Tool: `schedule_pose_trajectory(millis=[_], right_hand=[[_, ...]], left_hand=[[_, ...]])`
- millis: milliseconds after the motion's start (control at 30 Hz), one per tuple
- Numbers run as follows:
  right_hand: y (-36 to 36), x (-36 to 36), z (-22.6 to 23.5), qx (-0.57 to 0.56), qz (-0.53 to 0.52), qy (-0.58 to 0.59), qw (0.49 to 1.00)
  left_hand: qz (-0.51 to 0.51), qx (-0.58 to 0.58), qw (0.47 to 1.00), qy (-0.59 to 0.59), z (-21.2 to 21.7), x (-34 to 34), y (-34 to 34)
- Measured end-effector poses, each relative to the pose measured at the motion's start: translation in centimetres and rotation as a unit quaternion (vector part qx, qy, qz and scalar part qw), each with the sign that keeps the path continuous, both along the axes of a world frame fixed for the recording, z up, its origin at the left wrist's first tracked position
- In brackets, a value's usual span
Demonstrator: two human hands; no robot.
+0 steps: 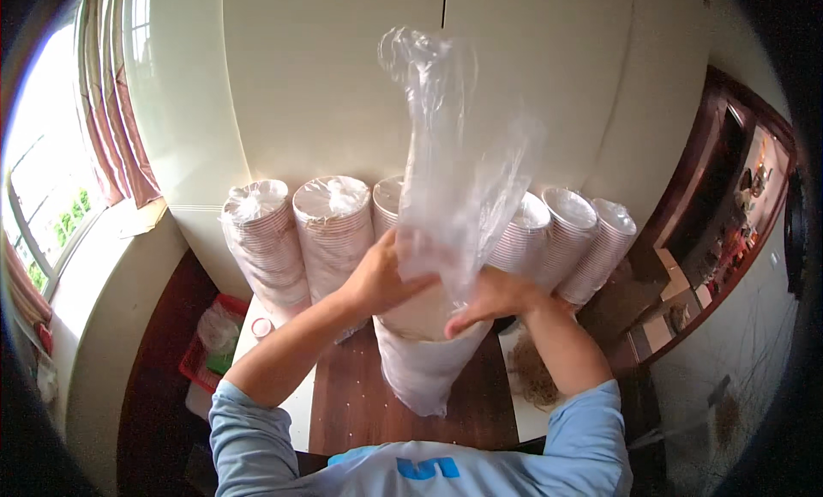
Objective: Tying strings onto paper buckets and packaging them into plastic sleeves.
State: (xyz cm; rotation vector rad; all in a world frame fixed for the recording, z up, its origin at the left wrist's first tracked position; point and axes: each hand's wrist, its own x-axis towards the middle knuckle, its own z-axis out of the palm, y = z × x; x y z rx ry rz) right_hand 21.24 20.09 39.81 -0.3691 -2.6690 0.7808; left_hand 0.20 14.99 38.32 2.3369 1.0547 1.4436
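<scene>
In front of me a tall stack of white cups or tubs (429, 364) stands on the brown tabletop, wrapped in a clear plastic bag (437, 154). The bag's loose, crumpled upper part rises high above the stack. My left hand (387, 278) is closed on the bag's left side, its fingers partly seen through the plastic. On the other side my right hand (493, 298) grips the plastic near the stack's top, thumb toward me; its other fingers are hidden.
Several bagged stacks of tubs line the back, such as one on the left (264, 240) and one on the right (600, 248). A red basket (199, 368) with plastic sits at lower left. Beside it is a small round container (261, 328). Brown tangled twine (533, 373) lies right.
</scene>
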Motion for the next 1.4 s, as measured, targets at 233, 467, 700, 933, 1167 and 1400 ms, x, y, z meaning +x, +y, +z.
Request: schedule_pose_trajectory(millis=[233,467,700,933,1167,1400], right_hand=[[-1.8,-2.9,-0.1,-0.124,-0.140,0.024,0.982],[1.5,-3.6,-1.8,-0.190,-0.121,0.251,0.941],[1.7,-3.5,-2.3,-0.208,-0.108,0.330,0.914],[2.1,-5.0,-0.9,-0.119,-0.114,0.334,0.928],[2.3,-4.4,3.7,0.336,-0.236,0.114,0.905],[0.9,-5.4,5.9,-0.021,-0.089,0.217,0.972]], left_hand=[[0.012,0.174,0.979,0.105,2.7,1.1,2.9],[-0.021,0.045,0.995,0.086,5.5,2.4,3.7],[-0.141,-0.213,0.945,-0.203,-2.1,-4.6,4.2],[-0.133,-0.156,0.974,0.096,0.9,0.7,3.7],[-0.119,-0.098,0.982,0.105,-1.3,2.9,5.2],[-0.156,-0.210,0.961,-0.084,-0.8,3.0,4.5]])
